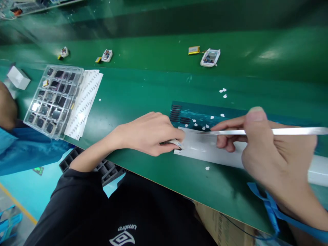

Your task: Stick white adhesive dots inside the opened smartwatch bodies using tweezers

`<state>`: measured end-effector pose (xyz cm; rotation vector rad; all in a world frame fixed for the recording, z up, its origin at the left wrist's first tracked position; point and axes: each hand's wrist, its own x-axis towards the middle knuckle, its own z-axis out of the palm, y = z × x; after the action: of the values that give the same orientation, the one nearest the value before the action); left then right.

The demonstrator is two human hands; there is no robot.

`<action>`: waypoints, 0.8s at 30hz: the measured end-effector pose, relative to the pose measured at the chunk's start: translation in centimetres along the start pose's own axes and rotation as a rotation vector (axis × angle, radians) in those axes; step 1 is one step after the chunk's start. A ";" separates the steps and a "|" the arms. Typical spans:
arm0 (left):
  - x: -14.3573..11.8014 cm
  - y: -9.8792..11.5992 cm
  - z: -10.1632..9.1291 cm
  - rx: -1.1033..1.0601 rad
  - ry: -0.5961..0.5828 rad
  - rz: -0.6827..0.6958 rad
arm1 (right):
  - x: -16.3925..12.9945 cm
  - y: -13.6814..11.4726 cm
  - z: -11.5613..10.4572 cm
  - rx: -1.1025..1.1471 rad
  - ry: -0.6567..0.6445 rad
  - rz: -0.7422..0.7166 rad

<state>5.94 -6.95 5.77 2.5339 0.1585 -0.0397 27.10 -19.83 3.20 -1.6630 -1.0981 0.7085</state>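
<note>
My right hand (276, 153) is closed around slim metal tweezers (294, 131), which point left over a white glossy sheet (205, 147). My left hand (148, 135) is closed on a small white part (175, 142) at the sheet's left end; the fingers hide most of it. The tweezers' tips reach near my left fingertips. Behind the sheet lies a teal film strip (200, 108) carrying rows of thin black strips (176, 112). Small white round pieces (204, 127) are scattered on and around this film.
At left are a clear compartment tray (55, 135) of small dark parts, printed paper sheets (83, 106) and a white box (19, 78). Open white devices with yellow batteries (210, 57) lie along the back. Another person's blue sleeve (33, 150) enters at left. A blue wrist strap (273, 208) crosses the front edge.
</note>
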 end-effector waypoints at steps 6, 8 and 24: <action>0.2 0.0 0.1 0.134 -0.104 -0.090 | 0.5 -0.2 0.3 -0.034 -0.139 0.025; 0.1 0.1 0.0 0.151 -0.103 -0.097 | 0.5 0.1 0.5 -0.024 -0.173 0.018; 0.2 -0.1 0.3 0.171 -0.040 -0.104 | 1.4 1.7 1.3 0.067 -0.307 0.051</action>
<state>6.14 -7.03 5.44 2.6913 0.2821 -0.1503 27.19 -18.21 1.28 -1.5635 -1.2331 1.0486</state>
